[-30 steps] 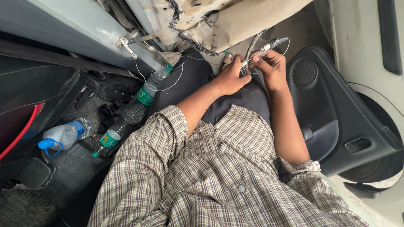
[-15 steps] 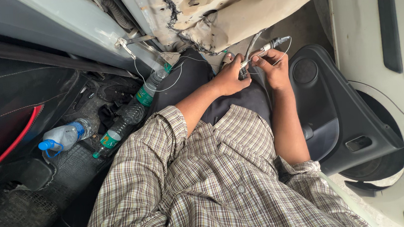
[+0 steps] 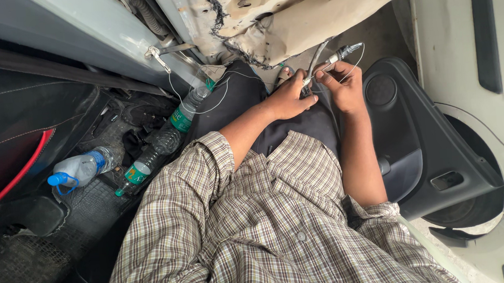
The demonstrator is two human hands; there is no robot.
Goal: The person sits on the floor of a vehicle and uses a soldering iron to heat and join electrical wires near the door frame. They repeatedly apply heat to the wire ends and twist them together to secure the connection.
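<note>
My left hand (image 3: 289,99) and my right hand (image 3: 342,85) meet over my lap, both gripping a thin cable with a metal end fitting (image 3: 340,54). The fitting pokes up and to the right above my right fingers. Thin white wires loop from it toward the car body (image 3: 202,106). My checked shirt sleeves (image 3: 207,180) fill the lower part of the view.
A black door trim panel (image 3: 418,147) lies at right beside my right arm. Three plastic bottles lie on the car floor at left: a blue-capped one (image 3: 76,170) and two green-labelled ones (image 3: 147,160). A stripped, torn door shell (image 3: 314,13) is ahead.
</note>
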